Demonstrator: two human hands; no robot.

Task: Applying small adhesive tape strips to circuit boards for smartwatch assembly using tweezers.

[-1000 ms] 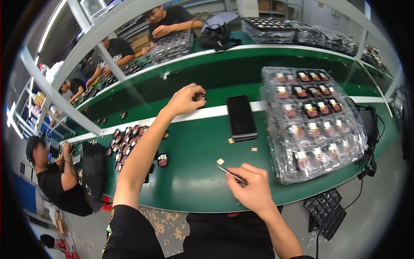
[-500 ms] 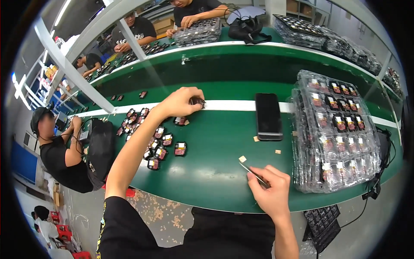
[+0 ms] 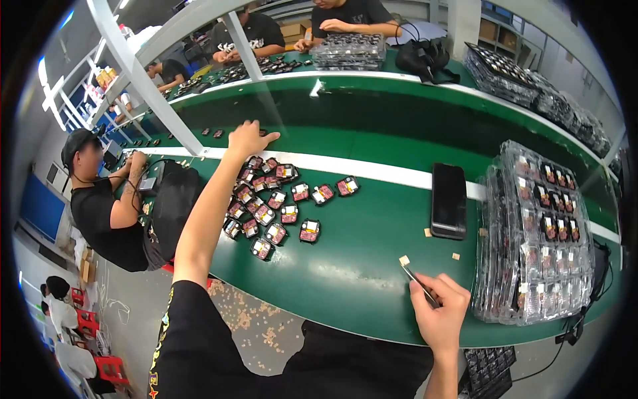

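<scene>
My left hand (image 3: 250, 139) reaches over the white strip along the far side of the green bench, fingers spread and nothing seen in them. A small dark module (image 3: 264, 133) lies just beyond its fingers, partly hidden. My right hand (image 3: 442, 306) pinches a pair of tweezers (image 3: 419, 282) above the bench; their tip is at a small tan square (image 3: 404, 260), and I cannot tell whether it is gripped. Below and right of my left hand lies a loose group of black-framed modules (image 3: 264, 214) with reddish faces, one of them, a separate module (image 3: 347, 186), at the group's right edge.
A black phone (image 3: 448, 201) lies right of centre. Stacked clear plastic trays (image 3: 538, 239) with modules stand at the right end. Another person (image 3: 106, 206) sits at the left beside a black bag (image 3: 174, 206); others work across the bench behind a metal frame (image 3: 143, 80).
My left hand has let go of a module, which now lies at the group's right edge, and has moved left and farther out. The view has shifted; my right hand keeps the tweezers.
</scene>
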